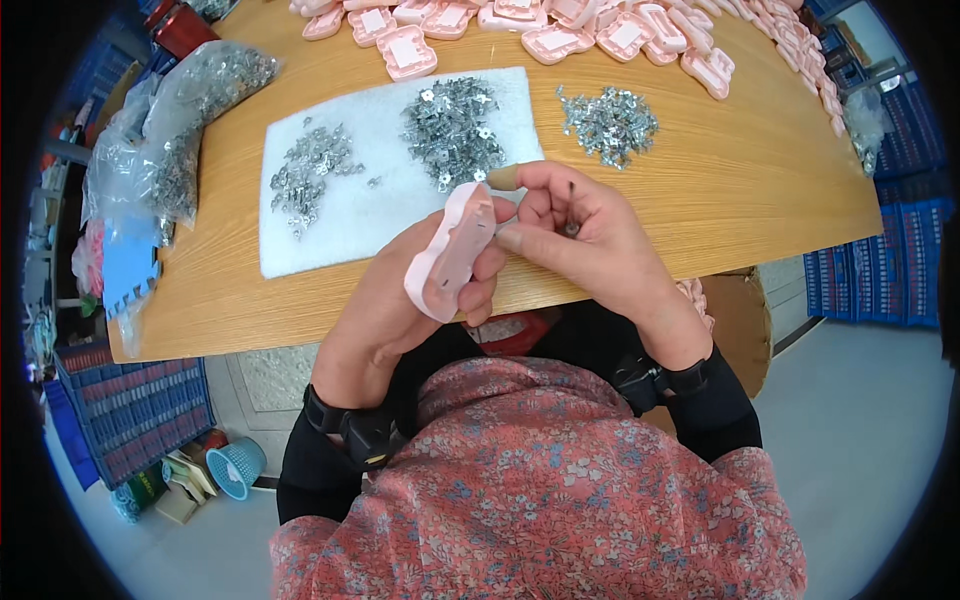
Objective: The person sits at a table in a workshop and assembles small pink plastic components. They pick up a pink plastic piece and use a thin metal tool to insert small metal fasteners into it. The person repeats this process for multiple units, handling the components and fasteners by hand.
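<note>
"Looking at the head view, what is in the middle?"

"A pink shell (455,255). It is held up and tilted, right by the near edge of the wooden surface (760,170)."

"Who has it?"

"The left hand (390,275). Its fingers are wrapped around the shell and hold it snugly."

"And the right hand (605,235)?"

"It is just beside the shell, on the right. The thumb and pointing finger come close to the shell's edge, and the other fingers are curled in. A tan cover (503,178) sits on the pointing finger. I can't tell if those fingers are pinching something, because it is too small to see."

"What is behind the hands?"

"A white mat (385,240) with two piles of shiny metal bits: a big pile (455,130) and a thinner pile (310,170) to its left. A third pile (612,125) lies right of the mat."

"What about the top?"

"Lots more pink shells (408,52) along the top edge. In the upper left is a clear bag (170,130) with metal bits inside."
</note>
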A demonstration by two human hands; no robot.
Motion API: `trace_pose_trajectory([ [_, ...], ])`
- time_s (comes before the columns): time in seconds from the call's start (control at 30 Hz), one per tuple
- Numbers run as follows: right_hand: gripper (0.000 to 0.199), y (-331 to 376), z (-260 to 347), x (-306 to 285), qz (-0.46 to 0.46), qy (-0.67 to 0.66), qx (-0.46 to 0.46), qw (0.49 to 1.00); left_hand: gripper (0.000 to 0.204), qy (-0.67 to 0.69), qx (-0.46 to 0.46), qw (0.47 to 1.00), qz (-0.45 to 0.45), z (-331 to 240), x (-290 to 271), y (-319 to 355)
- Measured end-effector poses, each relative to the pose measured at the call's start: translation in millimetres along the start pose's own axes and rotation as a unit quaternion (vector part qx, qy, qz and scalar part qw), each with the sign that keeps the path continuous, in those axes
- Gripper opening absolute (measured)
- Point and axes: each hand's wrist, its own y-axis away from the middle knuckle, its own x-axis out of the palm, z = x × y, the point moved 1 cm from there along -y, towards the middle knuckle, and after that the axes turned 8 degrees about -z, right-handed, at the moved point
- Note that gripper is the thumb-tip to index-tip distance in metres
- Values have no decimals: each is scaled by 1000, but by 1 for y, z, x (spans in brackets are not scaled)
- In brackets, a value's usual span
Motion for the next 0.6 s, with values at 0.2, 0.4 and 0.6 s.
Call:
trace_pose_trajectory([
  [0.2,16,-12,4,-3,23,48,40,998,39,16,-19,998,62,2,-1,5],
  [0.4,19,-10,3,-1,17,22,84,996,42,72,-53,993,72,3,-17,11],
  [0.6,18,-17,5,-8,-50,40,37,997,59,2,34,995,-90,-14,-17,29],
])
